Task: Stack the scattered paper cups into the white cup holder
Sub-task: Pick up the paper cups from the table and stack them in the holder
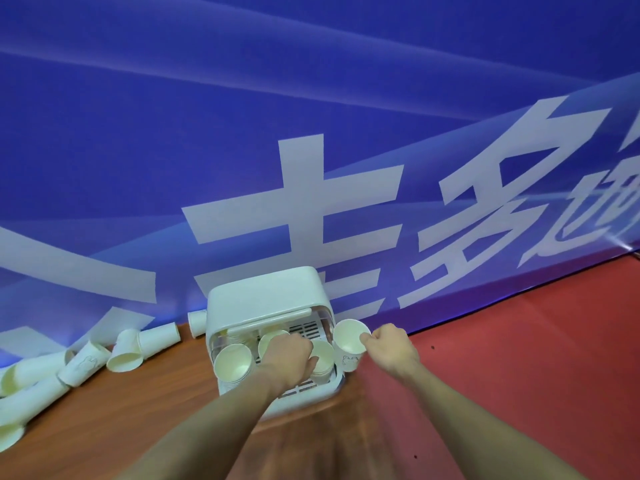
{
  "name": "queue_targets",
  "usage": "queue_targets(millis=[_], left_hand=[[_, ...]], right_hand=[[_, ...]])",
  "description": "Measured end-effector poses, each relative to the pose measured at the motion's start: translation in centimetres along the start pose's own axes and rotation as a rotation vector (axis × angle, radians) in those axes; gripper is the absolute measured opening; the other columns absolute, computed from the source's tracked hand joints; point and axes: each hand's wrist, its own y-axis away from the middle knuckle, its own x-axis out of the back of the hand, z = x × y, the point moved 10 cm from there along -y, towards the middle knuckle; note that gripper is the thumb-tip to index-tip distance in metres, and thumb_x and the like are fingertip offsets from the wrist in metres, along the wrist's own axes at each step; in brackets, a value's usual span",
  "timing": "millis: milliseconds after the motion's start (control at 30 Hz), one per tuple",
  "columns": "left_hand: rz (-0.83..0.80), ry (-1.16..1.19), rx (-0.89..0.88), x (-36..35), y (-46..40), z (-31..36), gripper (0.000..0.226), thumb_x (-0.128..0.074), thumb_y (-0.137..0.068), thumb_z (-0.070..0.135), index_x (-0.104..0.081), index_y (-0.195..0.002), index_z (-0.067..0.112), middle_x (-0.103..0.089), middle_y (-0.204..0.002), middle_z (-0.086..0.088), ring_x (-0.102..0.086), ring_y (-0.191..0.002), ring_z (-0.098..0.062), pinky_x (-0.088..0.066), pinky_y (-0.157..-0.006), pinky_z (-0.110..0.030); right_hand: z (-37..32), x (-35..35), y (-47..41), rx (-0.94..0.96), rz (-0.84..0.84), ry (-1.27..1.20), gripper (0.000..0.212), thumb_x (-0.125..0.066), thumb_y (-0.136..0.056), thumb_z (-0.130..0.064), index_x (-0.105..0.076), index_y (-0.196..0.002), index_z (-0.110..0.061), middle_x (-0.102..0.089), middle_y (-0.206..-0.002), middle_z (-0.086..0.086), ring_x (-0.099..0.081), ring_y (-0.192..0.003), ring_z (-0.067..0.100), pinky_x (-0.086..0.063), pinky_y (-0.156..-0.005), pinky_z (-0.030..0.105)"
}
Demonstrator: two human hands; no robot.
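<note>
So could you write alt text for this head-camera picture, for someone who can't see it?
A person's right hand pinches the rim of a paper cup beside a white cup holder, while the left hand reaches in among upright cups in its tray. More loose cups lie tipped on the wooden table to the left, in front of a blue banner.

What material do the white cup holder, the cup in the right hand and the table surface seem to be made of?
White cup holder: probably moulded plastic, smooth and slightly glossy, with rounded corners and a slotted tray.
Cup pinched by the right hand: likely paper, matte cream-white, with a thin rim and a faint printed drawing.
Table: wood or wood-look laminate, brown with visible grain; which one is unclear.
</note>
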Motion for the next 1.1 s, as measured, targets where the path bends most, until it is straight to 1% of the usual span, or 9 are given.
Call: queue_targets(millis=[200,333,467,533,633,867,933,1033,1100], left_hand=[[0.139,0.105,0.027,2.4,1.2,-3.1,0.036,-0.04,-0.095,0.047,-0.065,-0.098,0.021,-0.07,-0.097,-0.003,-0.064,-0.089,-0.026,-0.047,-0.074,-0.035],[0.169,0.133,0.046,2.7,2.3,-4.6,0.032,-0.041,-0.095,0.044,-0.062,-0.094,0.019,-0.069,-0.092,-0.004,-0.063,-0.084,-0.027,-0.042,-0.067,-0.034],[0.152,0.097,0.041,2.4,2.8,-5.1,0.033,-0.04,-0.095,0.044,-0.061,-0.097,0.018,-0.069,-0.092,-0.006,-0.063,-0.084,-0.029,-0.037,-0.065,-0.034],[0.134,0.07,0.039,1.9,2.9,-5.3,0.036,-0.039,-0.096,0.045,-0.061,-0.101,0.017,-0.069,-0.095,-0.007,-0.062,-0.088,-0.03,-0.035,-0.066,-0.035],[0.13,0.068,0.042,1.1,2.9,-5.8,0.037,-0.038,-0.096,0.046,-0.061,-0.103,0.017,-0.07,-0.094,-0.008,-0.063,-0.09,-0.03,-0.041,-0.07,-0.035],[0.111,0.067,0.041,-0.4,2.7,-5.9,0.038,-0.037,-0.096,0.047,-0.061,-0.101,0.017,-0.07,-0.09,-0.009,-0.063,-0.085,-0.032,-0.041,-0.073,-0.037],[0.1,0.081,0.04,-0.7,2.6,-6.0,0.038,-0.036,-0.096,0.046,-0.061,-0.101,0.017,-0.07,-0.09,-0.009,-0.063,-0.084,-0.032,-0.041,-0.073,-0.037],[0.096,0.094,0.037,-0.8,2.5,-6.0,0.038,-0.037,-0.096,0.046,-0.061,-0.102,0.017,-0.07,-0.088,-0.008,-0.063,-0.083,-0.031,-0.047,-0.077,-0.037],[0.085,0.11,0.039,-0.9,2.5,-6.1,0.038,-0.037,-0.096,0.045,-0.061,-0.103,0.017,-0.07,-0.087,-0.008,-0.063,-0.082,-0.031,-0.047,-0.077,-0.037]], right_hand=[[-3.8,-1.5,-0.1,0.079,-0.039,-0.009,0.034,-0.052,-0.084,-0.033,-0.042,-0.056,-0.016,-0.048,-0.062,0.0,-0.043,-0.058,0.022,-0.03,-0.05,0.029],[-4.2,-4.1,-0.9,0.068,-0.082,0.052,0.027,-0.05,-0.083,-0.033,-0.046,-0.061,-0.017,-0.053,-0.071,0.002,-0.05,-0.066,0.025,-0.035,-0.054,0.029],[-3.6,-6.3,-1.9,0.034,-0.099,0.12,0.022,-0.048,-0.083,-0.037,-0.056,-0.078,-0.017,-0.066,-0.09,0.005,-0.063,-0.083,0.027,-0.045,-0.066,0.03],[-3.5,-7.1,-2.4,0.035,-0.104,0.137,0.025,-0.048,-0.084,-0.038,-0.058,-0.082,-0.016,-0.067,-0.095,0.006,-0.063,-0.087,0.027,-0.045,-0.067,0.03],[-3.5,-8.1,-3.2,0.034,-0.094,0.165,0.033,-0.048,-0.086,-0.04,-0.064,-0.092,-0.011,-0.066,-0.096,0.006,-0.062,-0.086,0.027,-0.044,-0.068,0.03],[-3.1,-7.6,-3.4,0.052,0.042,0.265,0.036,-0.047,-0.085,-0.044,-0.066,-0.089,-0.013,-0.063,-0.086,0.004,-0.058,-0.078,0.026,-0.043,-0.065,0.028],[-3.0,-8.2,-3.5,0.045,0.008,0.294,0.035,-0.047,-0.086,-0.043,-0.065,-0.092,-0.013,-0.064,-0.091,0.005,-0.058,-0.08,0.026,-0.042,-0.067,0.028],[-2.6,-9.4,-3.7,0.032,-0.071,0.33,0.036,-0.047,-0.087,-0.043,-0.065,-0.098,-0.014,-0.066,-0.102,0.005,-0.063,-0.092,0.026,-0.044,-0.072,0.029],[-2.4,-9.7,-3.6,0.02,-0.094,0.325,0.038,-0.045,-0.088,-0.046,-0.064,-0.098,-0.015,-0.066,-0.102,0.004,-0.063,-0.094,0.025,-0.044,-0.074,0.029]])
